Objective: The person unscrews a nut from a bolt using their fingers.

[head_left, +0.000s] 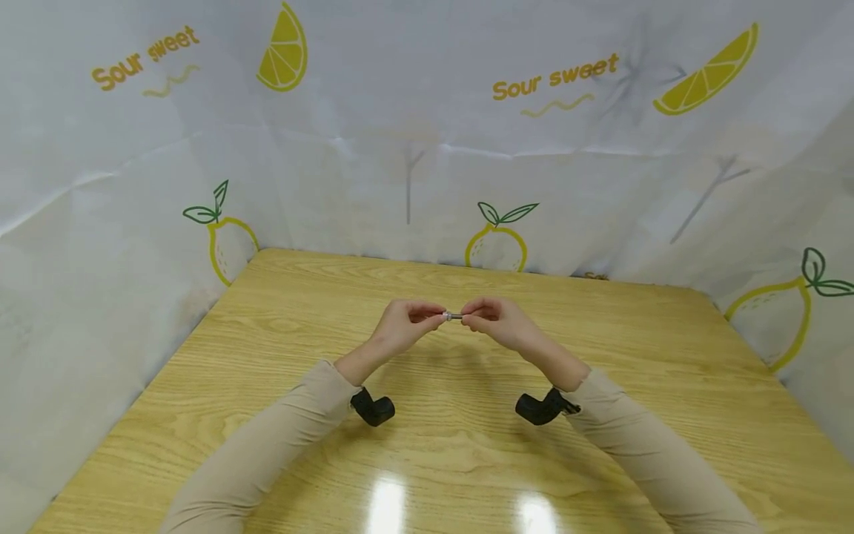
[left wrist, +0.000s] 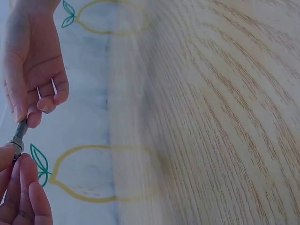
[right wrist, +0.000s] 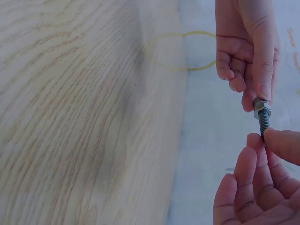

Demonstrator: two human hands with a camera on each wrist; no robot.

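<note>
Thumb and fingertips of my left hand pinch the thicker end of a small metal bolt, held in the air above the table. A shiny hex nut sits around the bolt close to those fingertips. My right hand pinches the opposite, threaded end between thumb and index finger. Between the two hands a short stretch of thread shows, and in the head view the bolt lies roughly level. Fingertips cover both ends. The other fingers of each hand are loosely bent.
Beneath the hands spreads a wood-grain table with bright reflections at its near edge. A white cloth printed with lemons hangs behind it and along the sides. Black camera mounts hang at both wrists, below the beige sleeves.
</note>
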